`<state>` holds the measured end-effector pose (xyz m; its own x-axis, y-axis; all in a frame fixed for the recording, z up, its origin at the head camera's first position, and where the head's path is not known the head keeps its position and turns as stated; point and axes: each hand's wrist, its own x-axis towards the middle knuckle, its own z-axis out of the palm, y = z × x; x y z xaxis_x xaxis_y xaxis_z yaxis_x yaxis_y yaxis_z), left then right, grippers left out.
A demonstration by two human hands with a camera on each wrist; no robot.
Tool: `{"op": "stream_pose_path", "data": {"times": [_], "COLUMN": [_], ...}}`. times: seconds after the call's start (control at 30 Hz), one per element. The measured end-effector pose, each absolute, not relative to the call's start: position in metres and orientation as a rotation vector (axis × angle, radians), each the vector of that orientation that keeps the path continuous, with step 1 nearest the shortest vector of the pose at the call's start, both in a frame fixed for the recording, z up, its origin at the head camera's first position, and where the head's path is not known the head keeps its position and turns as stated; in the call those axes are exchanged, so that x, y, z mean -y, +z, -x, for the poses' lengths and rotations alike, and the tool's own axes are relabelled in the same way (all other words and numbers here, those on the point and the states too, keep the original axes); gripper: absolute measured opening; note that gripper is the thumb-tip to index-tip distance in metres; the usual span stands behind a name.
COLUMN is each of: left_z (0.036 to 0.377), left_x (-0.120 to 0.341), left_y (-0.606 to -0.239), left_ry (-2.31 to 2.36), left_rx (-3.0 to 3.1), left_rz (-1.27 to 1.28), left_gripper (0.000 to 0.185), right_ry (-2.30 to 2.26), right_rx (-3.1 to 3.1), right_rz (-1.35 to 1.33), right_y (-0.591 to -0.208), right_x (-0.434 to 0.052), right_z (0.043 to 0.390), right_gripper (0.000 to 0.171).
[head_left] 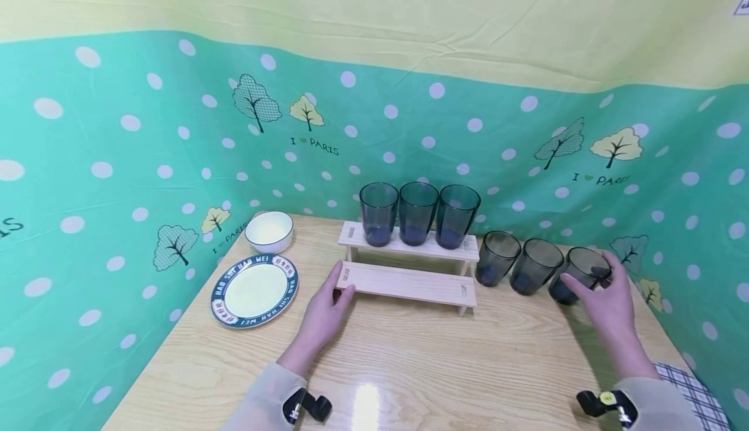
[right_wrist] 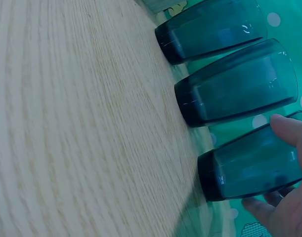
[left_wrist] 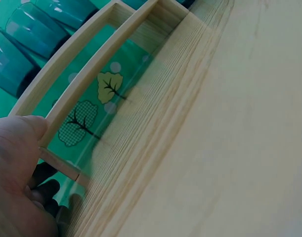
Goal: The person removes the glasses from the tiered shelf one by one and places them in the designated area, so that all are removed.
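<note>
A two-step wooden rack (head_left: 409, 281) stands on the table, three dark drinking glasses upright on its upper step, among them a middle glass (head_left: 418, 216). My left hand (head_left: 324, 307) grips the left end of the lower step; in the left wrist view the thumb lies at the front edge (left_wrist: 66, 106) and the fingers curl below. Right of the rack, three more dark glasses stand in a slanting row. Around the outermost glass (right_wrist: 254, 165) curl the thumb and fingers of my right hand (head_left: 611, 301). The middle glass of that row (head_left: 535, 267) stands beside it.
At the table's left lie a blue-rimmed plate (head_left: 257, 291) and, behind it, a white bowl (head_left: 269, 233). A dotted green cloth (head_left: 316, 177) hangs along the back and sides. A checked cloth (head_left: 693, 392) lies at the right edge.
</note>
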<state>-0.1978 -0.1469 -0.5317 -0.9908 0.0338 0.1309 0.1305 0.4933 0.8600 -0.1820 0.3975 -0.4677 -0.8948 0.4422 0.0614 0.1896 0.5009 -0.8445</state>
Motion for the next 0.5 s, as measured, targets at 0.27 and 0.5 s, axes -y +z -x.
{"op": "stream_pose_path", "data": {"times": [0.27, 0.5], "left_z": [0.198, 0.198], "left_x": [0.147, 0.147], "left_y": [-0.532, -0.533], "left_ry": [-1.529, -1.532], "left_rx": [2.632, 2.628], "left_rz": [0.142, 0.141], "left_gripper": [0.072, 0.072], "right_ry": [1.329, 1.331], "right_rx": [2.514, 2.505], "right_rz": [0.468, 0.493], "right_y": [-0.465, -0.450], "right_x": [-0.399, -0.398], "right_z": [0.179, 0.169], "right_gripper": [0.111, 0.115]}}
